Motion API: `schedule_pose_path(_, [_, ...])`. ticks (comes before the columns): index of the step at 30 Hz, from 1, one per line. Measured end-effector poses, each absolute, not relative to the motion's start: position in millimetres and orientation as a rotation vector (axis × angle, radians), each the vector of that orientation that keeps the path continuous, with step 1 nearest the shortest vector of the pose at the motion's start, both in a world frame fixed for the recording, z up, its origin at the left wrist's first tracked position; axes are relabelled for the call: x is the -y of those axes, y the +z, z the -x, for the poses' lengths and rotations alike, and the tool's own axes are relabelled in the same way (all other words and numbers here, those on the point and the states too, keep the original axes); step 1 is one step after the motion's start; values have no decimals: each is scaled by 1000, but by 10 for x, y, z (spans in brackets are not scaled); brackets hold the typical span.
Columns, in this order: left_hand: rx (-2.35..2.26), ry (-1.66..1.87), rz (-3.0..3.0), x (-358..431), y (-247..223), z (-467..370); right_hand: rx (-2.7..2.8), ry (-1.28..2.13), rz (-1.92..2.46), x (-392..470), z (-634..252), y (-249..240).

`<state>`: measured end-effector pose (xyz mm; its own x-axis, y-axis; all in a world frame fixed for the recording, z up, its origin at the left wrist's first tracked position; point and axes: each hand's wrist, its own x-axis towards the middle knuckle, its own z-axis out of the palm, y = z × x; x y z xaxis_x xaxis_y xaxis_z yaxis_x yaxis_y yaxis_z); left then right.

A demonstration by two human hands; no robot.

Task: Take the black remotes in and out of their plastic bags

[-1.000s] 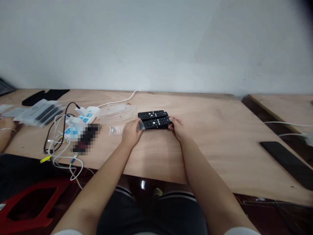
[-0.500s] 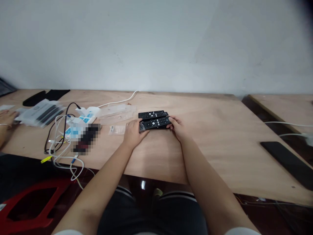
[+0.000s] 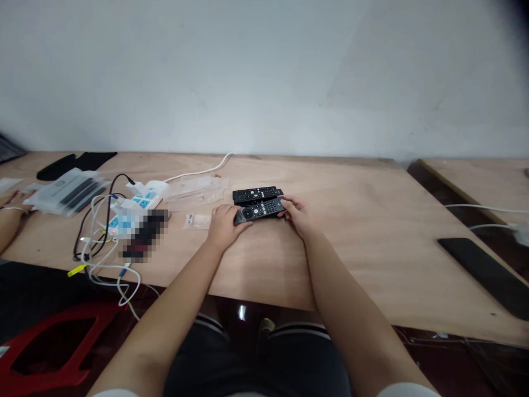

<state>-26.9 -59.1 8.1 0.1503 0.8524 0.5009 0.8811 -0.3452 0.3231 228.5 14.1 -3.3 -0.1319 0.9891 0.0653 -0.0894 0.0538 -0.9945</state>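
A black remote control (image 3: pixel 261 209) with pale buttons lies between my two hands, tilted slightly up to the right. My left hand (image 3: pixel 223 224) is closed on its left end, thumb along the near edge. At the other end, my right hand (image 3: pixel 296 213) pinches the remote between thumb and fingers. Just behind it lie other black remotes (image 3: pixel 254 194), close together and partly covered by the held one. A small clear plastic bag (image 3: pixel 197 221) with a printed label is on the table left of my left hand.
Clear plastic sleeves (image 3: pixel 196 190) lie farther back. At left are a white power strip (image 3: pixel 144 202), tangled cables (image 3: pixel 93 264), a pixelated dark object (image 3: pixel 144 234) and a stack of bagged items (image 3: pixel 70 190). Another person's hand (image 3: pixel 12 207) is at far left. A dark flat panel (image 3: pixel 485 273) lies at right.
The held remote's right end has tilted up a little and its button face shows more. Both hands stay on it in nearly the same place.
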Motion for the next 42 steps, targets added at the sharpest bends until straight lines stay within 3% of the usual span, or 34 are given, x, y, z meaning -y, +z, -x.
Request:
schedule_pose_path(19, [1786, -1102, 2175, 570, 51, 374, 1258, 1270, 1012, -184, -2288, -91])
schedule_pose_path(42, [1758, -1008, 2254, 582, 93, 255, 1278, 1297, 942, -154, -2259, -85])
